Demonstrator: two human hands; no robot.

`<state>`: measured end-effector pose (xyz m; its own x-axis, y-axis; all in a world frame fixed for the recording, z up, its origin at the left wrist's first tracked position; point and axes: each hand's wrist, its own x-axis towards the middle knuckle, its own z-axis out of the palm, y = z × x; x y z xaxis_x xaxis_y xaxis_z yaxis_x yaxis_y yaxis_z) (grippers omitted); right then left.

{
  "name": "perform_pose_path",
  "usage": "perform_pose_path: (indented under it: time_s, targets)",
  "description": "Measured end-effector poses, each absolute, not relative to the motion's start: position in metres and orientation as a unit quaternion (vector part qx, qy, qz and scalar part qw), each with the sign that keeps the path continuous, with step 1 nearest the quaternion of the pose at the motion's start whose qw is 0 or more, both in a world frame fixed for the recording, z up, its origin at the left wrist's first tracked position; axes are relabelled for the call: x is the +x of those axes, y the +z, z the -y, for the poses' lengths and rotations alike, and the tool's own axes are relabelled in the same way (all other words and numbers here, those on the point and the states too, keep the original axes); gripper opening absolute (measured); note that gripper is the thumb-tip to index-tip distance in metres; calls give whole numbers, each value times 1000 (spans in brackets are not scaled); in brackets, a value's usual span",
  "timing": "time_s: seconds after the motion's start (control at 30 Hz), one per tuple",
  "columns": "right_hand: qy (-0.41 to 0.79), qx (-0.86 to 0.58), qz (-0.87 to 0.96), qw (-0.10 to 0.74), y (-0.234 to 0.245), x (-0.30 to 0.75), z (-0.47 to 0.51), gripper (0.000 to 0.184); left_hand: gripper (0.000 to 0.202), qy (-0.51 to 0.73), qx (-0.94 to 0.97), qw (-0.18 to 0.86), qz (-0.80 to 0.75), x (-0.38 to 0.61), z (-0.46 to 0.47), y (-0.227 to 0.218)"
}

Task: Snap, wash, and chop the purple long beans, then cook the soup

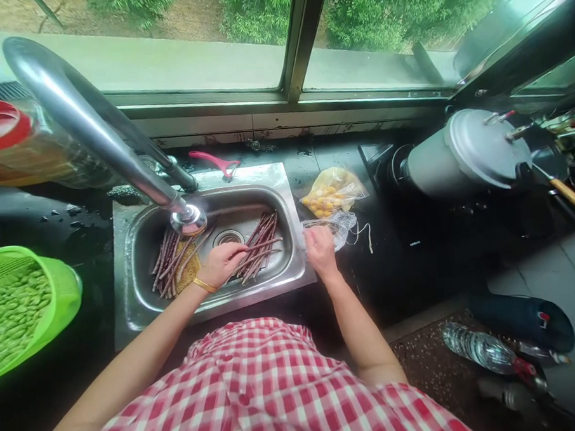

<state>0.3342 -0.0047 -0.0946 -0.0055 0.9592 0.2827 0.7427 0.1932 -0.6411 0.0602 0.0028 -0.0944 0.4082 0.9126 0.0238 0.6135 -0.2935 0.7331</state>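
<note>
In the metal sink (288, 266), my left hand (222, 263) is closed with thumb and fingers together on the end of a thin purple stalk (262, 243). Beneath and beside that stalk lies a bunch of purple stalks (266, 230). A second pile of purple stalks (166, 261) rests at the sink's left, against a yellowish mesh-like piece (190, 271). Over the right rim, my right hand (320, 245) is closed on a clear plastic bag (345, 223), whose string trails onto the counter. The palm side of this hand is hidden.
A chrome faucet (82, 127) arches over the sink. Behind the basin lies a pink peeler (216, 161). A bag of yellow pieces (331, 195) sits to the right, before a grey pressure cooker (462, 150). A green basket of beans (60, 294) and red-lidded jar (37, 147) stand left.
</note>
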Motion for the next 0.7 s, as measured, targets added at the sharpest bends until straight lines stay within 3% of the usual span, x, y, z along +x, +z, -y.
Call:
perform_pose_path:
  time_s: [0.2, 0.43, 0.7]
  targets:
    - [263, -485, 801, 232, -79, 295, 28, 24, 26, 131, 838, 237, -473, 53, 12, -72]
    - [443, -541, 654, 289, -92, 259, 44, 26, 21, 159, 878, 195, -407, 86, 29, -69]
    - [693, -476, 411, 353, -85, 244, 45, 41, 20, 316, 802, 270, -429, 87, 43, -75]
